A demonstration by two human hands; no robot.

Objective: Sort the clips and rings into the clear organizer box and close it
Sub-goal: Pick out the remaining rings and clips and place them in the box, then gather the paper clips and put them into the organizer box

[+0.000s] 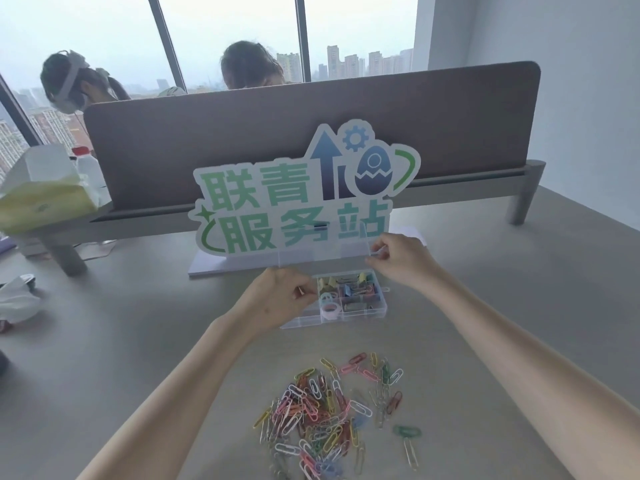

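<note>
Grey desk (485,306) fills the frame, brown divider panel (311,133) and city windows behind. Clear plastic organizer box (349,301) sits at frame centre, lid (322,256) raised and upright. I see my left hand (277,296) pinching the lid's left lower corner, my right hand (398,258) pinching its right edge, fingers curled on the plastic. Box compartments hold pastel binder clips (356,291) and pastel rings (329,304). Loose pile of multicoloured paper clips (329,417) lies on the desk at lower centre, well apart from the box. Green-and-white cutout sign (301,195) stands just behind the lid.
</note>
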